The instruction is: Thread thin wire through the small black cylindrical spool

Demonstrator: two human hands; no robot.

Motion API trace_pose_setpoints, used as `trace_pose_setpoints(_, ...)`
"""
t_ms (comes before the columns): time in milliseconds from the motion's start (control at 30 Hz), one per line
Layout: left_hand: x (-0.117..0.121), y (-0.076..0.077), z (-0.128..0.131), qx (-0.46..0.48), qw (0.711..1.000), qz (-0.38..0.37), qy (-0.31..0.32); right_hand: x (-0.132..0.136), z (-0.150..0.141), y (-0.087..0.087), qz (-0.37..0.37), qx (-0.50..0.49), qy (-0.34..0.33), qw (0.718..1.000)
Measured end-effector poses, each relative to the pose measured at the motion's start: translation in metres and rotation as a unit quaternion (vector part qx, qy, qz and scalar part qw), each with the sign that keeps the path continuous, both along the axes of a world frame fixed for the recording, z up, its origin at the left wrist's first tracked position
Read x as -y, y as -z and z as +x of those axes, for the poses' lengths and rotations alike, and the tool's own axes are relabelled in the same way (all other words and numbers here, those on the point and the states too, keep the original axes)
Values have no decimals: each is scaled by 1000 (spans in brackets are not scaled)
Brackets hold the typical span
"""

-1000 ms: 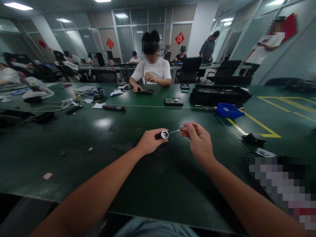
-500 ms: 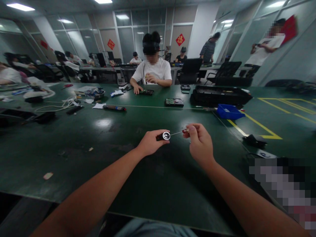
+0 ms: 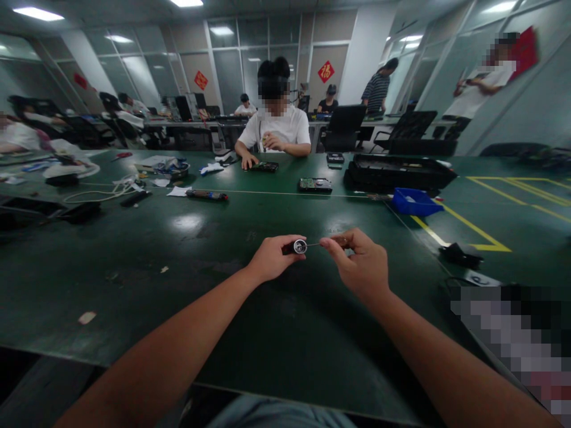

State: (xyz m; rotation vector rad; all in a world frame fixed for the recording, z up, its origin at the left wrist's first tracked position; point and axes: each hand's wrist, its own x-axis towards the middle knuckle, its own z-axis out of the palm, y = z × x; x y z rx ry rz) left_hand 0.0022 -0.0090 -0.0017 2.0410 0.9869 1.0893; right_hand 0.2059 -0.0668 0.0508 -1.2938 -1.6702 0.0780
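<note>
My left hand (image 3: 270,259) is closed round a short dark cylinder with a bright silver rim (image 3: 300,246), its open end turned to the right and toward me. My right hand (image 3: 363,261) grips a thin screwdriver (image 3: 314,245) by a brownish handle, most of it covered by the fingers. The shaft points left, and its tip is at or inside the rim; the exact contact is too small to make out. Both hands are above the green table (image 3: 250,333).
A hard drive (image 3: 314,185) lies ahead, with a blue bin (image 3: 414,202) and a long black tray (image 3: 399,172) to its right. A dark electric screwdriver (image 3: 207,195) lies left. Across the table a person (image 3: 279,128) handles a circuit board (image 3: 266,167).
My right thumb has stretched forward along the screwdriver, and the handle now lies more hidden in the fingers. The shaft is more level. The left hand has hardly moved.
</note>
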Motion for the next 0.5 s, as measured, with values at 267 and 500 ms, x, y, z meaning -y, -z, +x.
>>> trace_pose_setpoints(267,-3,2,0,-2,1000,4,-3,1,1,1,-5,24,-95,995)
trace_pose_setpoints(500,1,-4,-1,-13,1000,5,-14,-1,-3,2,-48,-143,-87,985)
